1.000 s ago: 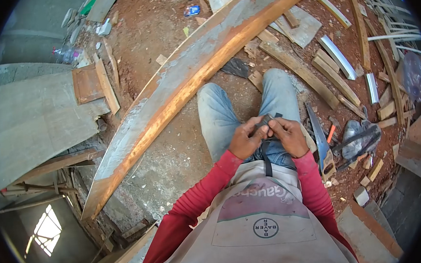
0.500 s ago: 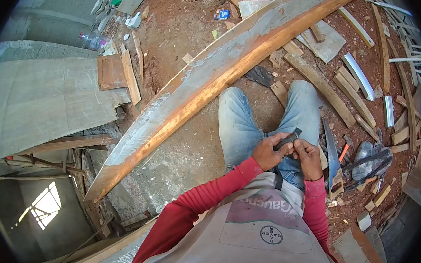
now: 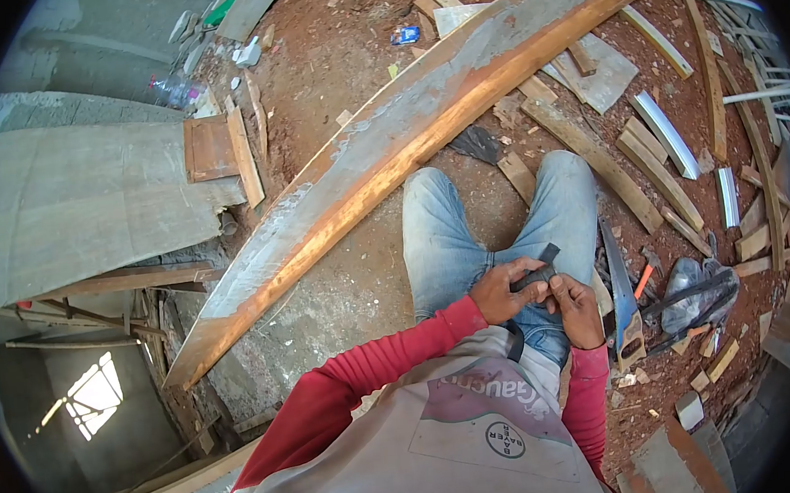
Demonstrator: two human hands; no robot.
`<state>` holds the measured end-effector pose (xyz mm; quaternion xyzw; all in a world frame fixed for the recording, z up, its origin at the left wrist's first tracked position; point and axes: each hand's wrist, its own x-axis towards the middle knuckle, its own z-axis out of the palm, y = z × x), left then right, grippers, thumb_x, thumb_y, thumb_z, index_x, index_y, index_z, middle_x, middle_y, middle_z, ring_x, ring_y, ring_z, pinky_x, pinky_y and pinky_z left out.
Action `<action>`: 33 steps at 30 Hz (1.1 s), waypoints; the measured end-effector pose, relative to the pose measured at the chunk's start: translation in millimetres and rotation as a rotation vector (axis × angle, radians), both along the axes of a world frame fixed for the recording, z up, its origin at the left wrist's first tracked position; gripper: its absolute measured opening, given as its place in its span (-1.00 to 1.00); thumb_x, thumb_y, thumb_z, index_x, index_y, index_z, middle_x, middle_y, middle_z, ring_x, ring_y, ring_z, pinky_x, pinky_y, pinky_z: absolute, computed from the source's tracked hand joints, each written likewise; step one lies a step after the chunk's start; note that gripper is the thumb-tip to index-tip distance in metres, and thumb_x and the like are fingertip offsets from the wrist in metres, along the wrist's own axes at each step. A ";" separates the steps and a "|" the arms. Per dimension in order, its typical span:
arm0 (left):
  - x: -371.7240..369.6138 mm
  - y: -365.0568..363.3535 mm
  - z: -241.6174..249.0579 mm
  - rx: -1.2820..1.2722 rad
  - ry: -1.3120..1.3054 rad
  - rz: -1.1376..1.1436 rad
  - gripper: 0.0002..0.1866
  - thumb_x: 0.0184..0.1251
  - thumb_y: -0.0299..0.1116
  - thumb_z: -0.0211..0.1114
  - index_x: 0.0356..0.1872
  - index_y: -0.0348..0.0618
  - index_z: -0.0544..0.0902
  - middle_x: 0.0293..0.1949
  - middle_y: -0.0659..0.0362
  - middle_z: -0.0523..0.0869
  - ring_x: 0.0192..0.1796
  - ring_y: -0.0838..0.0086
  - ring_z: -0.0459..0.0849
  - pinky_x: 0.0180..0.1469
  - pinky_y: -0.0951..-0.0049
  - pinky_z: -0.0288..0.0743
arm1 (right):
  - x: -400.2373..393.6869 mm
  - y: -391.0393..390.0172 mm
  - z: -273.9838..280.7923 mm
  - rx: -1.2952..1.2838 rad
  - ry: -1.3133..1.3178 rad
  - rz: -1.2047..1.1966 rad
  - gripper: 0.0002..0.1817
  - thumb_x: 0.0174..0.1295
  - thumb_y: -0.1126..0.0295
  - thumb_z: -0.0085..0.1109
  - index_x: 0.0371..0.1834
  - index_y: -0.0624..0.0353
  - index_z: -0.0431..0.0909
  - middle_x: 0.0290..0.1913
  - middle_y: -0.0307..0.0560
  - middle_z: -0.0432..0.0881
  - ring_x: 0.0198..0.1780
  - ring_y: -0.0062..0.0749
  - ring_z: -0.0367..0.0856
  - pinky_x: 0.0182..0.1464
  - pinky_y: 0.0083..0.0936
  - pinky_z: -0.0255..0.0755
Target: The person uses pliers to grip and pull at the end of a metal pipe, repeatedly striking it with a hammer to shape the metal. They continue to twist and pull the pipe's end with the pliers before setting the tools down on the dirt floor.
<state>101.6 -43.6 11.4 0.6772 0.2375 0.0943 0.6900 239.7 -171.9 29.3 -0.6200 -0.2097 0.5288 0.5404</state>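
Both hands meet over my lap, around a small dark object (image 3: 534,276) whose exact kind I cannot make out. My left hand (image 3: 502,292) has its fingers wrapped round the object from the left. On the other side, my right hand (image 3: 576,309) pinches at its lower right end with thumb and fingers. The narrow, flat top end of the object sticks out above the fingers. Beyond my knees lies a long board (image 3: 406,136), grey-smeared on its face with a bare wood edge, running diagonally.
A handsaw (image 3: 619,277), a hammer with an orange handle (image 3: 644,280) and a clear plastic bag (image 3: 689,295) lie on the ground at the right. Wood strips (image 3: 593,159) are scattered further out. At the left are a large grey sheet (image 3: 89,199) and a recessed opening (image 3: 77,415).
The view has shifted slightly. My hands have moved a little on the dark object, which now shows more of its length between them.
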 end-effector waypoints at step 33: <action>-82.5 150.4 38.8 -0.549 -0.140 0.442 -0.50 0.59 -0.08 0.09 0.41 0.04 0.26 -0.22 0.25 0.52 -0.51 0.57 0.42 -0.45 0.53 0.42 | -14.4 -308.9 -281.8 -0.742 -0.272 -1.349 -0.81 0.30 0.31 0.34 -0.21 0.20 0.68 -0.46 -0.10 0.70 -0.44 -0.45 0.67 -0.46 -0.47 0.50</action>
